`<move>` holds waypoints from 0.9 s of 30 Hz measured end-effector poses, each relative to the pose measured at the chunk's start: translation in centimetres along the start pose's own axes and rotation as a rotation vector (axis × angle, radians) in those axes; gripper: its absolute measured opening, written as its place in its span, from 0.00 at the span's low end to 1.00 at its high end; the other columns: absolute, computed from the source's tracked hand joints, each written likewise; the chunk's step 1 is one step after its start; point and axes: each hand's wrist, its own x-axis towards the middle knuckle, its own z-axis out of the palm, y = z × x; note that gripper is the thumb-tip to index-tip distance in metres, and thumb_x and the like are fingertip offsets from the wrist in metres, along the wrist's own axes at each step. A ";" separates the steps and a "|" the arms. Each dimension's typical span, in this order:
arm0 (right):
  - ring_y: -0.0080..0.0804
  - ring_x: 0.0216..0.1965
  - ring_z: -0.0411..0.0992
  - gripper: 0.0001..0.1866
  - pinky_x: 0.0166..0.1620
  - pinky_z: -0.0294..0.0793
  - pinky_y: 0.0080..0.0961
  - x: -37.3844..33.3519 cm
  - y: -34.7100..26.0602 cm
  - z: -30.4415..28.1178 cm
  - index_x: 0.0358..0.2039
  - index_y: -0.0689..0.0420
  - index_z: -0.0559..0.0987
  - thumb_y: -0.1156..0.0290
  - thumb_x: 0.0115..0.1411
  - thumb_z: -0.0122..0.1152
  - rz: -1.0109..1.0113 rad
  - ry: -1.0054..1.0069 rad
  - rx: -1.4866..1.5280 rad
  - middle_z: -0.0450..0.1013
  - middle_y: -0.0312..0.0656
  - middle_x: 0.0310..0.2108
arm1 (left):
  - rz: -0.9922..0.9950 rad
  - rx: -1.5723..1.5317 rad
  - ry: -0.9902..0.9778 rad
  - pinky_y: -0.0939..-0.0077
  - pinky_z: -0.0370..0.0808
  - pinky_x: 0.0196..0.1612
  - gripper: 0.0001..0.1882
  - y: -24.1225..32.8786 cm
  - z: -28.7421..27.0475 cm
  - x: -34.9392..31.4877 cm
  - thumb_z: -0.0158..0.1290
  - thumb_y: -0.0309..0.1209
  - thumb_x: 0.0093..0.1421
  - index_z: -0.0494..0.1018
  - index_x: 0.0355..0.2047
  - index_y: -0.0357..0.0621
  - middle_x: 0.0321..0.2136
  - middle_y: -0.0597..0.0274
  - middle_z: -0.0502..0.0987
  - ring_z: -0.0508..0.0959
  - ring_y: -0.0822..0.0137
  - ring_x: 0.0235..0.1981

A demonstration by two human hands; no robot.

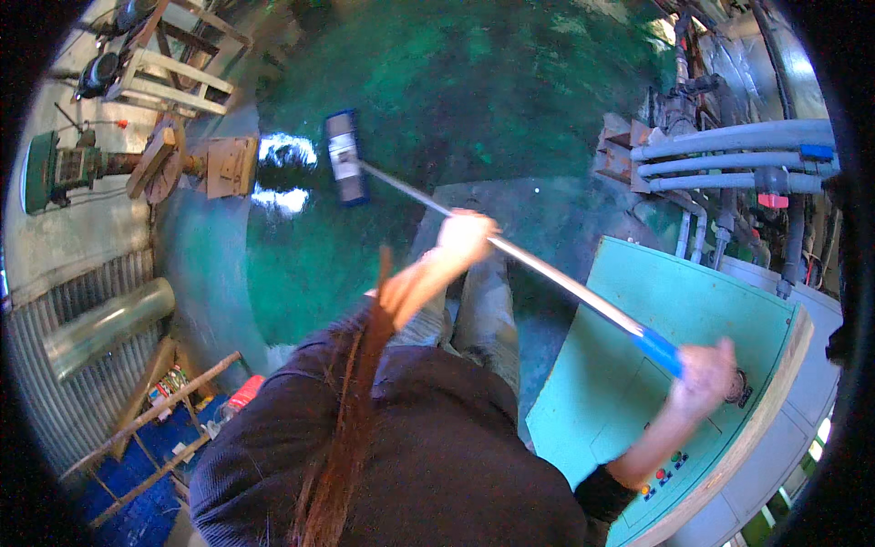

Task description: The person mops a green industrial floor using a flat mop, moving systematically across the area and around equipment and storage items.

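With the flat mop [570,287] out ahead on the green floor [510,100], near glossy patches [286,149], I judged the wiping under way, though I could not tell how much was done or left. Its pole [410,190] slanted from lower right to upper left, the mop head [344,158] foremost, its long axis crosswise to the pole. I saw the left hand [467,235] wrapped around mid-pole, the right hand [706,374] around the blue grip [656,351].

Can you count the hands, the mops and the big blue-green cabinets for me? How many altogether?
Hands: 2, the left hand and the right hand
Flat mop: 1
Big blue-green cabinet: 1
Total: 4
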 end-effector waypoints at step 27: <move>0.23 0.09 0.47 0.19 0.18 0.54 0.28 -41.3 -9.9 -31.9 0.12 0.53 0.61 0.68 0.61 0.41 -0.326 0.981 -0.382 0.47 0.32 0.07 | 0.612 0.013 -0.451 0.44 0.54 0.58 0.11 45.1 27.9 -19.0 0.54 0.39 0.49 0.76 0.32 0.52 0.30 0.62 0.76 0.74 0.61 0.42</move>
